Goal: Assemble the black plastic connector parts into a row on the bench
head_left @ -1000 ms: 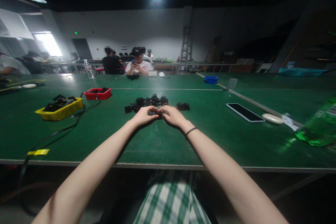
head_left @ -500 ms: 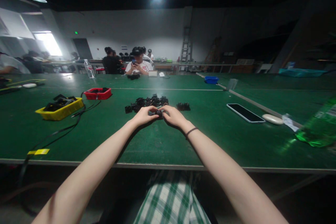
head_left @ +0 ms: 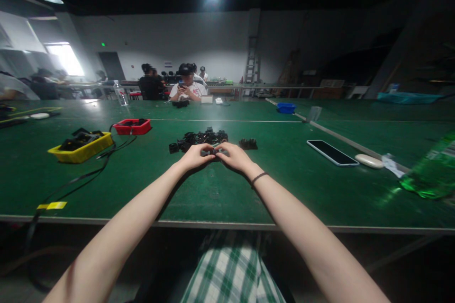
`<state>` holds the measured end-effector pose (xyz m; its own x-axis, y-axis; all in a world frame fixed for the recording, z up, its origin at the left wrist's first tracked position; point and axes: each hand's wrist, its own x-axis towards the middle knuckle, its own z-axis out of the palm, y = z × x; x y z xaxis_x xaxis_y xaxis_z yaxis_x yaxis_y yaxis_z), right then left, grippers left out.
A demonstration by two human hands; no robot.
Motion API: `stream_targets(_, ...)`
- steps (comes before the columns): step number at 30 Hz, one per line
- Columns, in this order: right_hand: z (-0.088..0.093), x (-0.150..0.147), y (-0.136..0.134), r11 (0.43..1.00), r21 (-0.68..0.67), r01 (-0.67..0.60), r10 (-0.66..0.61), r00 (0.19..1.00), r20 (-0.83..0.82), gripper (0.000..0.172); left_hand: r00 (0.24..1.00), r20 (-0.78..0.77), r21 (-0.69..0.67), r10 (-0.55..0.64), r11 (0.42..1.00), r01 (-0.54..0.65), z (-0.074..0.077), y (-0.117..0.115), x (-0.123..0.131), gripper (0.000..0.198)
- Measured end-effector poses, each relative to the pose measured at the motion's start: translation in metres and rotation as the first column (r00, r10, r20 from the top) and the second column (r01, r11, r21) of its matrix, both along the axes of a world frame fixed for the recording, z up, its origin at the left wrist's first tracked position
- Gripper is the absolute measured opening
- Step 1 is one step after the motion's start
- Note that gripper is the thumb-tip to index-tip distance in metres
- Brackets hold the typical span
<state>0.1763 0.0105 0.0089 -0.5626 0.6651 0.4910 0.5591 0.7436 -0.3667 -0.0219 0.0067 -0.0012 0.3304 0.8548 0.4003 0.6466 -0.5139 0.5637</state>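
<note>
My left hand [head_left: 197, 156] and my right hand [head_left: 232, 155] meet over the green table [head_left: 213, 189], thumbs and fingers closed together. Between the fingertips is a small dark part [head_left: 214, 152], mostly covered by the fingers, so its kind cannot be made out. Just beyond the hands lies a loose pile of small black plastic parts [head_left: 192, 139]. To the right of the pile, a short row of similar black parts [head_left: 248, 144] stands close together, apart from my right hand.
At left stand a yellow bin [head_left: 83, 152] and a red bin [head_left: 133, 128] holding black parts, with a black cable [head_left: 103, 165] beside them. A phone [head_left: 332, 153], a pale oval object [head_left: 369, 161] and a green bottle [head_left: 432, 170] lie right. Across the table sits a person [head_left: 188, 90].
Both hands stay in place. The fingertips have drawn slightly closer around the small dark part, and less of it shows now.
</note>
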Motion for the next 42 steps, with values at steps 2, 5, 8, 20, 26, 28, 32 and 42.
stream_targets(2, -0.0002, 0.0001, 0.0, 1.0, 0.002, 0.014, -0.014, 1.0, 0.005, 0.018, 1.0, -0.004, 0.0, 0.006, 1.0, -0.006, 0.0007, -0.0006, 0.0004, 0.034)
stream_targets(5, 0.0004, 0.0005, -0.0007, 0.999, 0.008, 0.052, -0.052, 0.998, 0.021, 0.018, 1.0, -0.014, -0.002, 0.016, 1.0, -0.016, 0.0012, -0.0008, 0.0006, 0.034)
stream_targets(8, 0.0013, 0.0007, -0.0013, 0.996, 0.02, 0.082, -0.083, 0.996, 0.036, 0.019, 1.0, -0.024, 0.006, 0.02, 1.0, -0.02, 0.0005, 0.0001, 0.0004, 0.033)
stream_targets(20, -0.0012, 0.0023, 0.0036, 0.969, 0.055, 0.242, -0.246, 0.965, 0.088, 0.02, 0.995, -0.088, -0.002, 0.036, 0.999, -0.036, -0.0004, 0.0007, 0.0002, 0.029)
stream_targets(26, 0.0008, 0.0029, 0.002, 0.949, 0.031, 0.315, -0.316, 0.945, 0.085, 0.02, 0.993, -0.109, -0.012, 0.038, 0.999, -0.039, 0.0008, -0.0012, 0.0009, 0.029)
stream_targets(28, 0.001, 0.0028, 0.0021, 0.942, 0.03, 0.334, -0.335, 0.939, 0.082, 0.02, 0.992, -0.116, -0.013, 0.041, 0.999, -0.043, 0.0015, -0.0019, 0.0012, 0.028)
stream_targets(32, 0.0017, 0.0027, 0.0025, 0.926, 0.019, 0.378, -0.378, 0.922, 0.081, 0.019, 0.991, -0.124, -0.011, 0.044, 0.999, -0.045, 0.0024, -0.0026, 0.0017, 0.027)
stream_targets(42, 0.0036, 0.0038, 0.0026, 0.875, -0.024, 0.483, -0.479, 0.872, 0.098, 0.021, 0.991, -0.131, -0.009, 0.032, 0.999, -0.033, 0.001, -0.0017, 0.0015, 0.025)
